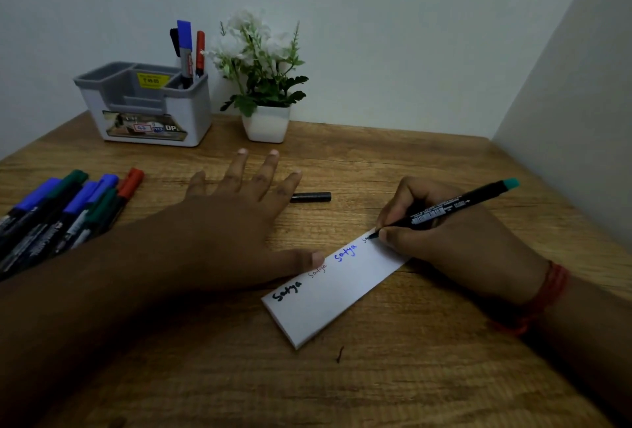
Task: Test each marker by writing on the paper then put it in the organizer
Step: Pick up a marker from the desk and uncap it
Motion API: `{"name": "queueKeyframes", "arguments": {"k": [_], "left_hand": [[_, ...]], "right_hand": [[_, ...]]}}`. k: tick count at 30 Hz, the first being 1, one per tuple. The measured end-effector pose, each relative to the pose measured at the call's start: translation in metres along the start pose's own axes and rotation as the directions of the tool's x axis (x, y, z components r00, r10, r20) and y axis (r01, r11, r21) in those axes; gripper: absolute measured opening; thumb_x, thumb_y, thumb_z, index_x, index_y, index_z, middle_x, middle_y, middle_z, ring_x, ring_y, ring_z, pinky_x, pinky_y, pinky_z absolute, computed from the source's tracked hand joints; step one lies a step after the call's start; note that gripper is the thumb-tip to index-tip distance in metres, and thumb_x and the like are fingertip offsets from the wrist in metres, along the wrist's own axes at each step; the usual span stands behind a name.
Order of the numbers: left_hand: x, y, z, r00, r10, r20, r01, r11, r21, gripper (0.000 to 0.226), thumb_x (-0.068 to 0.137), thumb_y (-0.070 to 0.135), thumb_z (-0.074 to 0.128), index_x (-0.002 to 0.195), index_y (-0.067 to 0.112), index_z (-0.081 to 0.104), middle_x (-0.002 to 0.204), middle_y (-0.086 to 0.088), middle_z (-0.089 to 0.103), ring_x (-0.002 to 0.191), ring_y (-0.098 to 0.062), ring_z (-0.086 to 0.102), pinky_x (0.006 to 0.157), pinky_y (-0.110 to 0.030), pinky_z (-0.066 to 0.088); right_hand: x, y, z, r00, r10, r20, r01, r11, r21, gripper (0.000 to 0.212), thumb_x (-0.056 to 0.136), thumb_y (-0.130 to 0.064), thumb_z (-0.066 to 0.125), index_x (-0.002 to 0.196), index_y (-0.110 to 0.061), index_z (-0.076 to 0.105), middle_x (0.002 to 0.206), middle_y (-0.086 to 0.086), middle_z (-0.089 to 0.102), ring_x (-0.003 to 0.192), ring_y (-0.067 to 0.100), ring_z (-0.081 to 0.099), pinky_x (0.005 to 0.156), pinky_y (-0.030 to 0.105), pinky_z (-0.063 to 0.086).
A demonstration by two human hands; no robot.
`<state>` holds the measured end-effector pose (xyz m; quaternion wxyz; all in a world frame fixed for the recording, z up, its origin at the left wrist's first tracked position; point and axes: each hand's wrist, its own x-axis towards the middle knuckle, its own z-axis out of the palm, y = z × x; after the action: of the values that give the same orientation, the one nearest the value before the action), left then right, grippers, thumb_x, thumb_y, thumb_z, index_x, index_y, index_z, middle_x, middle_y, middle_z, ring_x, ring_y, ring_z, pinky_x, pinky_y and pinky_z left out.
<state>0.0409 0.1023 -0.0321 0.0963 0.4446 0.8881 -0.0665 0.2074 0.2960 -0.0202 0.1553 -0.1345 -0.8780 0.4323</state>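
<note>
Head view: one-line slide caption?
Right hand writes with a green-ended marker on the paper as the left hand steadies it; three markers already in the organizer.

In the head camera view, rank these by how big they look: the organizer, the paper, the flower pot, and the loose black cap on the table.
Largest to smallest, as they appear:
1. Paper and organizer: close in apparent size, and the paper is nearer the camera, so I won't rank them.
2. Flower pot
3. Black cap

I see my right hand [455, 232] pinching a black green-ended marker [455, 207], tip on the white paper strip [328, 294]; my left hand [236, 219] lies flat, thumb pressing the strip's edge.
</note>
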Motion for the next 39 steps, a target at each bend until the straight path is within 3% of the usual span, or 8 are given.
{"name": "queueKeyframes", "arguments": {"k": [5, 11, 26, 29, 33, 39], "left_hand": [[-0.0002, 0.0002, -0.0005, 1.000, 0.008, 0.005, -0.008, 1.000, 0.003, 0.112, 0.043, 0.102, -0.001, 0.135, 0.050, -0.038, 0.146, 0.010, -0.048, 0.139, -0.025, -0.039, 0.115, -0.065, -0.004], [0.0006, -0.0001, 0.0005, 1.000, 0.007, 0.005, -0.007, 1.000, 0.003, 0.113, 0.043, 0.102, -0.001, 0.136, 0.050, -0.037, 0.147, 0.010, -0.048, 0.139, -0.025, -0.039, 0.115, -0.065, -0.004], [-0.0016, 0.0002, -0.0005, 1.000, 0.014, 0.009, -0.014, 1.000, -0.012, 0.111, 0.044, 0.102, 0.000, 0.135, 0.052, -0.038, 0.145, 0.012, -0.049, 0.137, -0.023, -0.041, 0.115, -0.063, -0.006], [-0.0016, 0.0006, -0.0007, 1.000, 0.014, 0.010, -0.014, 1.000, -0.013, 0.111, 0.044, 0.102, 0.000, 0.135, 0.051, -0.038, 0.144, 0.012, -0.050, 0.137, -0.022, -0.041, 0.116, -0.062, -0.006], [-0.0015, 0.0005, -0.0006, 1.000, 0.017, 0.012, -0.016, 1.000, -0.014, 0.110, 0.044, 0.102, 0.000, 0.134, 0.052, -0.040, 0.144, 0.012, -0.050, 0.137, -0.023, -0.041, 0.116, -0.063, -0.006], [-0.0013, 0.0005, -0.0013, 1.000, 0.017, 0.018, -0.017, 1.000, -0.010, 0.111, 0.044, 0.102, 0.000, 0.135, 0.051, -0.039, 0.144, 0.012, -0.050, 0.137, -0.023, -0.042, 0.115, -0.064, -0.006]], "right_hand": [[0.0002, 0.0014, -0.0016, 0.999, 0.016, -0.040, -0.013, 0.997, 0.075, 0.011, 0.082, -0.001, 0.075, 0.080, -0.005, 0.064, 0.085, 0.002, 0.075, 0.084, 0.021, 0.069, 0.066, 0.022, 0.053], [0.0011, 0.0020, -0.0003, 1.000, 0.004, -0.017, -0.004, 1.000, -0.001, 0.013, 0.080, -0.004, 0.075, 0.077, -0.010, 0.064, 0.085, 0.001, 0.074, 0.085, 0.023, 0.069, 0.074, 0.038, 0.055], [0.0024, 0.0049, -0.0011, 0.999, 0.012, -0.029, -0.012, 1.000, 0.020, 0.012, 0.081, -0.004, 0.074, 0.077, -0.010, 0.065, 0.085, 0.003, 0.074, 0.086, 0.028, 0.068, 0.073, 0.044, 0.056], [0.0029, 0.0054, -0.0011, 0.999, 0.013, -0.037, -0.012, 1.000, 0.024, 0.013, 0.081, -0.004, 0.074, 0.077, -0.010, 0.064, 0.084, 0.004, 0.074, 0.084, 0.027, 0.067, 0.067, 0.036, 0.055], [0.0019, 0.0037, -0.0016, 0.999, 0.014, -0.035, -0.013, 1.000, 0.015, 0.014, 0.079, -0.001, 0.072, 0.074, -0.011, 0.064, 0.083, 0.005, 0.074, 0.086, 0.030, 0.069, 0.077, 0.052, 0.055], [0.0020, 0.0026, -0.0011, 0.996, 0.047, -0.077, -0.043, 0.998, 0.044, 0.011, 0.081, -0.003, 0.073, 0.079, -0.008, 0.064, 0.085, 0.005, 0.074, 0.086, 0.030, 0.068, 0.075, 0.052, 0.055]]}}
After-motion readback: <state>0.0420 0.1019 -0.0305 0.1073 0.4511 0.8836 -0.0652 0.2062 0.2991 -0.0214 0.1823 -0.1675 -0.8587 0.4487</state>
